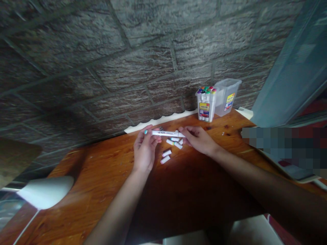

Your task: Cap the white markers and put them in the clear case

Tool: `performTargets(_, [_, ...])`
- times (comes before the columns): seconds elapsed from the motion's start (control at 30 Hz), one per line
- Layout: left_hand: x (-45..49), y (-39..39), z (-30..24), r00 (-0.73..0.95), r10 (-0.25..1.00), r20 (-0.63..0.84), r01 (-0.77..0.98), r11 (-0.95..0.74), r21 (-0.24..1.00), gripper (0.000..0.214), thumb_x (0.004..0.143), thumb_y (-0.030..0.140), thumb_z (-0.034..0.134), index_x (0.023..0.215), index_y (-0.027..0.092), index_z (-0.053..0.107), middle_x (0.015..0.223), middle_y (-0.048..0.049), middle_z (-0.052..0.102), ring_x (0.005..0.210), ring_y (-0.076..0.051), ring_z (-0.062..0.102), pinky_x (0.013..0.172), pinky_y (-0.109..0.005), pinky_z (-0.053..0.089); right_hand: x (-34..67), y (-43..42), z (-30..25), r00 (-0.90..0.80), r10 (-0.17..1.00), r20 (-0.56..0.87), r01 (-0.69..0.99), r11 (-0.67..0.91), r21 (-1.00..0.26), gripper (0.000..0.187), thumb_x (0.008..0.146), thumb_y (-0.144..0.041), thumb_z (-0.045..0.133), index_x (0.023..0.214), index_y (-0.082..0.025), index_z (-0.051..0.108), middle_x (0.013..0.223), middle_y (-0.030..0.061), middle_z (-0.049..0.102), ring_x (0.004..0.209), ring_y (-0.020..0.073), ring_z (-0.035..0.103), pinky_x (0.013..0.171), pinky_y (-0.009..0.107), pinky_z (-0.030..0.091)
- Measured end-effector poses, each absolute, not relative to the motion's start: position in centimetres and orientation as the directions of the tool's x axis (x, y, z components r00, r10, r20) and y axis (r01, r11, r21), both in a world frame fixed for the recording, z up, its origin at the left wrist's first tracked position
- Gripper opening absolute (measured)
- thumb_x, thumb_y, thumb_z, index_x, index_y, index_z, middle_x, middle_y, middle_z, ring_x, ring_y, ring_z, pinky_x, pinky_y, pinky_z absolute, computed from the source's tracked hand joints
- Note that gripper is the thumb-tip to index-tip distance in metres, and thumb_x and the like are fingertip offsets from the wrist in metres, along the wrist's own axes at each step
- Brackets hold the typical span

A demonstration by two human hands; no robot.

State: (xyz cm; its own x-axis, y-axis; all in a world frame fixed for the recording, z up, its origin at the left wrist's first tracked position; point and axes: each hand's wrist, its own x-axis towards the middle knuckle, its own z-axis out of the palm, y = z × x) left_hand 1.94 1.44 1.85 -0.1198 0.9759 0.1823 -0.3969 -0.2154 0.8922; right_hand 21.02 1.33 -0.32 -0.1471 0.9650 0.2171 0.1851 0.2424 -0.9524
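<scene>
Between my two hands a white marker [165, 133] lies level above the wooden table, with dark print along its barrel and a teal end at the left. My left hand [146, 149] pinches that teal end. The fingers of my right hand [195, 137] close on the marker's other end, where a white tip part shows. Just below and beyond the marker, several loose white marker caps [166, 153] with coloured ends lie on the table, some partly hidden by my right hand.
A clear case packed with colourful markers [206, 105] stands near the wall, beside a clear plastic container [230, 97]. A white lamp [47, 192] is at the left of the wooden table [102, 177]. A stone-patterned wall [143, 68] rises behind. A flat device [283, 163] lies at the right.
</scene>
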Motion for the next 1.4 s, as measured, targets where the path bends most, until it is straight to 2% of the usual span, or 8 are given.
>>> performTargets(0.4, [2.5, 1.0, 2.0, -0.1, 0.951, 0.294, -0.283, -0.31, 0.908, 0.026, 0.08, 0.041, 0.073, 0.093, 0.021, 0.065, 0.098, -0.0046, 0.072, 0.063, -0.009, 0.061, 0.059, -0.021, 0.047, 21.2, 1.3, 0.6, -0.068, 0.962, 0.264, 0.099, 0.269, -0.958, 0.047, 0.085, -0.058, 0.056, 0.06, -0.018, 0.056, 0.05, -0.0048, 0.045, 0.047, 0.0082, 0.037, 0.051, 0.025, 0.031])
performTargets(0.6, [2.5, 0.9, 1.7, -0.051, 0.944, 0.327, -0.253, -0.329, 0.91, 0.024, 0.083, 0.04, 0.07, 0.095, 0.02, 0.065, 0.104, -0.0058, 0.071, 0.066, -0.009, 0.062, 0.059, -0.021, 0.047, 21.5, 1.7, 0.5, 0.011, 0.962, 0.272, -0.023, 0.272, -0.962, 0.043, 0.08, -0.059, 0.063, 0.074, -0.017, 0.062, 0.057, -0.0032, 0.054, 0.049, 0.0082, 0.042, 0.05, 0.023, 0.035])
performTargets(0.8, [2.7, 0.5, 1.9, -0.034, 0.925, 0.378, -0.205, -0.376, 0.904, 0.023, 0.084, 0.04, 0.069, 0.096, 0.021, 0.065, 0.101, -0.0054, 0.071, 0.066, -0.011, 0.064, 0.058, -0.022, 0.047, 21.7, 1.8, 0.5, 0.05, 0.964, 0.263, -0.106, 0.267, -0.958, 0.043, 0.076, -0.06, 0.067, 0.078, -0.018, 0.062, 0.058, -0.0037, 0.056, 0.048, 0.0078, 0.044, 0.048, 0.022, 0.037])
performTargets(0.93, [2.6, 0.7, 1.7, -0.028, 0.918, 0.395, -0.168, -0.394, 0.904, 0.023, 0.085, 0.04, 0.067, 0.098, 0.021, 0.064, 0.099, -0.0047, 0.07, 0.067, -0.011, 0.064, 0.057, -0.023, 0.048, 21.7, 1.8, 0.7, 0.061, 0.962, 0.268, -0.12, 0.273, -0.954, 0.043, 0.075, -0.059, 0.069, 0.079, -0.017, 0.063, 0.059, -0.0033, 0.056, 0.047, 0.0073, 0.042, 0.045, 0.022, 0.034])
performTargets(1.0, [2.5, 0.8, 1.4, -0.015, 0.915, 0.404, -0.136, -0.402, 0.906, 0.024, 0.086, 0.042, 0.066, 0.099, 0.021, 0.063, 0.091, -0.0037, 0.07, 0.068, -0.012, 0.064, 0.058, -0.023, 0.049, 21.8, 1.8, 0.8, 0.077, 0.957, 0.279, -0.12, 0.286, -0.951, 0.044, 0.074, -0.06, 0.07, 0.081, -0.017, 0.063, 0.059, -0.0033, 0.057, 0.046, 0.007, 0.04, 0.043, 0.022, 0.031])
performTargets(1.13, [2.3, 1.0, 1.0, 0.029, 0.904, 0.427, -0.006, -0.427, 0.904, 0.026, 0.091, 0.043, 0.059, 0.105, 0.02, 0.06, 0.074, -0.0008, 0.066, 0.068, -0.013, 0.063, 0.06, -0.022, 0.05, 21.8, 2.0, 1.0, 0.13, 0.955, 0.265, -0.209, 0.288, -0.934, 0.043, 0.073, -0.06, 0.071, 0.082, -0.019, 0.06, 0.061, -0.0036, 0.059, 0.044, 0.0059, 0.038, 0.04, 0.021, 0.027])
performTargets(1.23, [2.4, 0.6, 0.6, 0.082, 0.897, 0.435, 0.143, -0.442, 0.886, 0.027, 0.093, 0.04, 0.057, 0.108, 0.019, 0.06, 0.08, -0.0021, 0.068, 0.066, -0.012, 0.061, 0.06, -0.022, 0.05, 22.0, 2.4, 1.1, 0.161, 0.961, 0.224, -0.357, 0.268, -0.895, 0.041, 0.073, -0.057, 0.073, 0.08, -0.02, 0.058, 0.062, -0.0049, 0.058, 0.042, 0.0049, 0.034, 0.039, 0.021, 0.023])
performTargets(1.4, [2.8, -0.8, 0.1, 0.328, 0.839, 0.434, 0.363, -0.536, 0.762, 0.025, 0.092, 0.035, 0.059, 0.112, 0.02, 0.059, 0.085, -0.0028, 0.072, 0.069, -0.013, 0.064, 0.057, -0.02, 0.047, 22.4, 2.6, 1.5, 0.124, 0.965, 0.23, -0.487, 0.261, -0.834, 0.037, 0.071, -0.053, 0.077, 0.073, -0.019, 0.059, 0.065, -0.0057, 0.053, 0.043, 0.0034, 0.03, 0.039, 0.022, 0.019])
